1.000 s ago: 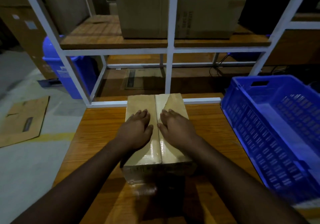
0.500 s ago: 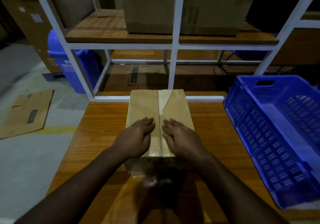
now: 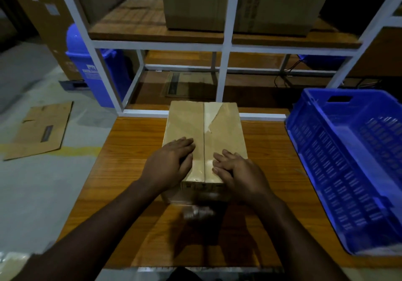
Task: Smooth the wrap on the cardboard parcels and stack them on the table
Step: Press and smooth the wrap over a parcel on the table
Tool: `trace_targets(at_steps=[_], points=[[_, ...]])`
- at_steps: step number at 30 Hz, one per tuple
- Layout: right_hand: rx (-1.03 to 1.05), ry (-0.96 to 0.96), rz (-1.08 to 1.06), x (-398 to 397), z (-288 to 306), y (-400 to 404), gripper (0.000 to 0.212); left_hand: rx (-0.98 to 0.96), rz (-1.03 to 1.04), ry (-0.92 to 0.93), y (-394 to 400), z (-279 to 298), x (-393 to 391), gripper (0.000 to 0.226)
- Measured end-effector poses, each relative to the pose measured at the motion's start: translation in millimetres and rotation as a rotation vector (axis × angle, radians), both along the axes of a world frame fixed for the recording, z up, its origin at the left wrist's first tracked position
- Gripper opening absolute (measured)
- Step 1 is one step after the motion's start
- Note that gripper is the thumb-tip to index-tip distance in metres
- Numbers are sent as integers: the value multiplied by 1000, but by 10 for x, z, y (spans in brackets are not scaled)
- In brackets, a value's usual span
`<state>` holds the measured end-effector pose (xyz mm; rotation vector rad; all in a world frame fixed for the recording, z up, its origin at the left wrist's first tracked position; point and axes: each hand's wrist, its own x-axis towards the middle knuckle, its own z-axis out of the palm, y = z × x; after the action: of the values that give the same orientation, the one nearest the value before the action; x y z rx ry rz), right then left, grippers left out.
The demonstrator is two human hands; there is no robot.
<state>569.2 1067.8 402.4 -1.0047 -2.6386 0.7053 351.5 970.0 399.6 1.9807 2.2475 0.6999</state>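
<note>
Parcel sits mid-table, far end at the back edge; left hand and right hand lie flat, fingers straight, on its near top either side of the seam, gripping nothing. Looks stiff, probably light, glossy wrap likely slippery and loose at the far right, so best taken by the long side walls. Room is open left and front; crate crowds the right, rack blocks behind.
</note>
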Motion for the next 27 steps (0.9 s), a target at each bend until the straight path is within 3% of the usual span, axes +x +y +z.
trace_targets(at_steps=[2,8,13,16,19,23,25,27], points=[[27,-14,21,88,31,-52,34,11,-34,-14,-46,2,-16,44],[1,182,-8,364,-74,-217,27,11,-61,-13,-107,-46,-34,52],[-156,490,-342,248,-93,-12,26,-17,-72,-23,-146,-18,-82,61],[-370,703,-630,82,-127,176,23,-19,-69,-49,-198,-36,-130,66],[-569,652,-826,-116,-187,380,29,5,-70,-126,-314,-57,-264,62],[-1196,630,-732,-428,-203,355,57,45,-119,-297,-538,-70,-578,57],[-1137,684,-723,-514,-194,284,59,18,-136,-320,-595,-69,-658,58],[-912,742,-783,-530,-160,181,56,-30,-147,-365,-583,-34,-663,67]])
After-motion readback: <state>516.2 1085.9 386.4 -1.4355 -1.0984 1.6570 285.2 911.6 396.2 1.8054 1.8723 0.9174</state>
